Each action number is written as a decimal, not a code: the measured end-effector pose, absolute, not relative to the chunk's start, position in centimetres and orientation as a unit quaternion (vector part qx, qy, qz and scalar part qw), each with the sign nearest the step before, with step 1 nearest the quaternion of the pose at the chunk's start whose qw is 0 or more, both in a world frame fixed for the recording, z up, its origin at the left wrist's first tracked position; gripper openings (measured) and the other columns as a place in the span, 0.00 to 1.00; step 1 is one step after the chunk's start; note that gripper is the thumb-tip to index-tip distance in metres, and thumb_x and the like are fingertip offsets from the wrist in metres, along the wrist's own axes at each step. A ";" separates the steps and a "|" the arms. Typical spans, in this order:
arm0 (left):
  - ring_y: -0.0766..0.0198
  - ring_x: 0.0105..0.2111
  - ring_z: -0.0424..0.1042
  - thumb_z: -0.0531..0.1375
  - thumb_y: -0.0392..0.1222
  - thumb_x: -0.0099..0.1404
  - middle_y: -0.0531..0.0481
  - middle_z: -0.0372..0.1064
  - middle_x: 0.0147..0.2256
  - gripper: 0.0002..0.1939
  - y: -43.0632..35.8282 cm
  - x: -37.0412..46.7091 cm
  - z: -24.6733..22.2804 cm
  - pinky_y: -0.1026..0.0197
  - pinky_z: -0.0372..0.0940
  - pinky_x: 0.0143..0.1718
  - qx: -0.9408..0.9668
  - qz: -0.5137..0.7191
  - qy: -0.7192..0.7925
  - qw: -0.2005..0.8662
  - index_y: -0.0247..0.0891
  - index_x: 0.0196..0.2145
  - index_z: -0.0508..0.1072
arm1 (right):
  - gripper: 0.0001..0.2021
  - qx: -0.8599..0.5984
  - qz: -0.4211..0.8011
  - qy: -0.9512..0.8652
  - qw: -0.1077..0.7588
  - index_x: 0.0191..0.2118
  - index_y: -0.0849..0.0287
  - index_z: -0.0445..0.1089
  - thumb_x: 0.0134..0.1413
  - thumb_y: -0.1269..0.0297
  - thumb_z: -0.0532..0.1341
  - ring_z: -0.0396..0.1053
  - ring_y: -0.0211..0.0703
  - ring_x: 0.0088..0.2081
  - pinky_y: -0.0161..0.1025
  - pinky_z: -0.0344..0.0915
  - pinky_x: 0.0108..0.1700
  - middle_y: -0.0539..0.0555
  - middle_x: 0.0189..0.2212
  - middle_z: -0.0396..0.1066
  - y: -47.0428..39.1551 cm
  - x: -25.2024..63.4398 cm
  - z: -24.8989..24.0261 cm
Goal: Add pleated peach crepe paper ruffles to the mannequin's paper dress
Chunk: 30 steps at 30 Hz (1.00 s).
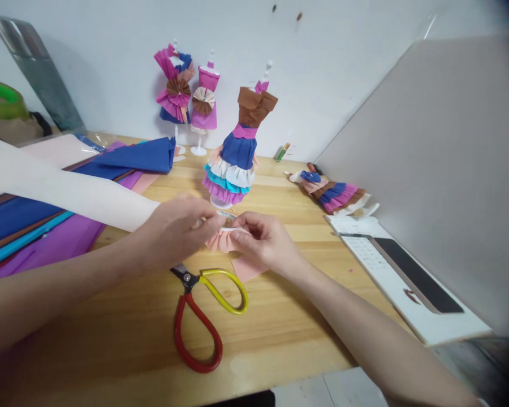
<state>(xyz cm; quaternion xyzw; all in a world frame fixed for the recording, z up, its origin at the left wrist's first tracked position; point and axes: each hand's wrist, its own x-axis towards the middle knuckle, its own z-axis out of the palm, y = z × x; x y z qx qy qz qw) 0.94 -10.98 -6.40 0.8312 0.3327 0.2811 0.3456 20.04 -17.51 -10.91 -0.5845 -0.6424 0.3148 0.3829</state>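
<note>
Both hands meet over the wooden table, around a small gathered piece of peach crepe paper. My left hand has its thumb and fingers pinched together at the strip's left end. My right hand pinches the right end between thumb and fingers. A flat peach paper scrap lies below my right hand. Scissors with one red and one yellow handle lie nearer to me, their blade tips partly hidden by my left hand. Just behind the hands stands a mini dress form in a ruffled paper dress.
Two more dressed forms stand by the wall. Colored paper sheets and a white roll cover the left, near a bottle. At right lie another doll dress and a white board holding a dark device.
</note>
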 end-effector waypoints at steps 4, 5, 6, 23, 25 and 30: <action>0.66 0.21 0.58 0.59 0.40 0.58 0.53 0.63 0.18 0.14 -11.5 1.0 -6.9 0.65 0.49 0.26 0.845 0.215 0.287 0.396 0.38 0.16 0.68 | 0.07 -0.587 0.291 -0.671 0.347 0.31 0.59 0.72 0.50 0.61 0.61 0.59 0.37 0.26 0.35 0.55 0.30 0.48 0.23 0.65 -17.7 20.1 -10.4; 0.66 0.22 0.58 0.59 0.40 0.58 0.53 0.64 0.18 0.14 -11.5 1.0 -7.0 0.65 0.49 0.26 0.843 0.211 0.281 0.407 0.38 0.16 0.68 | 0.07 -0.585 0.290 -0.674 0.345 0.31 0.59 0.72 0.50 0.61 0.61 0.59 0.37 0.26 0.35 0.55 0.30 0.48 0.23 0.65 -17.8 20.1 -10.3; 0.66 0.22 0.58 0.58 0.40 0.58 0.53 0.64 0.18 0.14 -11.5 1.1 -7.1 0.65 0.48 0.25 0.841 0.207 0.278 0.415 0.38 0.16 0.68 | 0.07 -0.582 0.288 -0.678 0.345 0.31 0.59 0.71 0.50 0.61 0.61 0.59 0.37 0.26 0.35 0.55 0.30 0.48 0.22 0.65 -17.9 20.1 -10.2; 0.69 0.18 0.53 0.53 0.33 0.60 0.55 0.58 0.14 0.16 -11.7 1.1 -8.7 0.64 0.45 0.23 0.883 0.188 0.276 0.330 0.37 0.15 0.65 | 0.13 -0.620 0.134 -0.691 0.347 0.46 0.56 0.73 0.53 0.63 0.64 0.68 0.42 0.23 0.39 0.59 0.31 0.50 0.22 0.73 -19.0 19.5 -10.0; 0.70 0.17 0.51 0.53 0.34 0.60 0.56 0.55 0.14 0.17 -11.7 1.1 -8.6 0.64 0.44 0.22 0.886 0.189 0.284 0.316 0.37 0.14 0.63 | 0.14 -0.626 0.122 -0.683 0.356 0.45 0.57 0.73 0.53 0.60 0.66 0.66 0.41 0.22 0.39 0.58 0.30 0.48 0.19 0.70 -19.0 19.5 -10.0; 0.71 0.19 0.54 0.49 0.35 0.62 0.57 0.58 0.16 0.16 -11.4 1.1 -8.5 0.66 0.50 0.24 0.901 0.168 0.276 0.289 0.36 0.18 0.67 | 0.08 -0.607 0.151 -0.674 0.392 0.36 0.59 0.69 0.51 0.61 0.64 0.61 0.36 0.20 0.35 0.55 0.26 0.45 0.17 0.64 -18.9 19.5 -9.2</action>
